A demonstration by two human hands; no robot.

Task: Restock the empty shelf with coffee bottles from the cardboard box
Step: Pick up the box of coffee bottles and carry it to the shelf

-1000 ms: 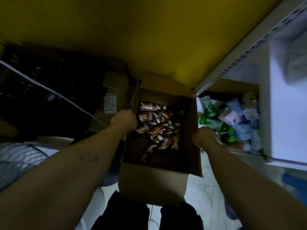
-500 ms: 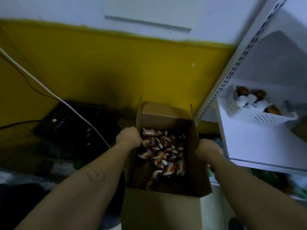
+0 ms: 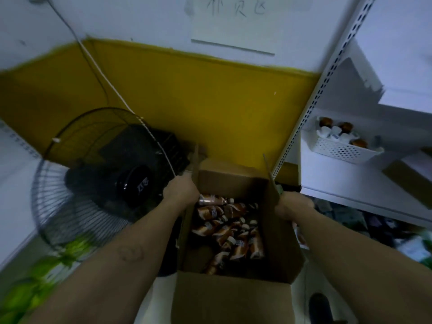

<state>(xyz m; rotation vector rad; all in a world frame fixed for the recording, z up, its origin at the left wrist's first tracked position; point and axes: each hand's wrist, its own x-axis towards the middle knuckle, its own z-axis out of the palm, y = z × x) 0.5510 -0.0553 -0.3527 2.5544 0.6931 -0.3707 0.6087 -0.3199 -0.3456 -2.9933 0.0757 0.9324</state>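
- Brown-and-white coffee bottles (image 3: 230, 232): loose heap lying on their sides in the bottom of the cardboard box (image 3: 231, 300), long axes mixed, most running toward the far wall.
- Cardboard box: open, flaps up, carried between both hands.
- Left hand (image 3: 181, 190): clenched on the left wall's rim, just beside the topmost bottles, the nearer hand to them.
- Right hand (image 3: 293, 206): grasping the right wall from outside.
- White shelf (image 3: 339, 183): right of the box, near the right hand; holds a perforated basket (image 3: 343, 152).
- Fan (image 3: 93, 174): left, apart.
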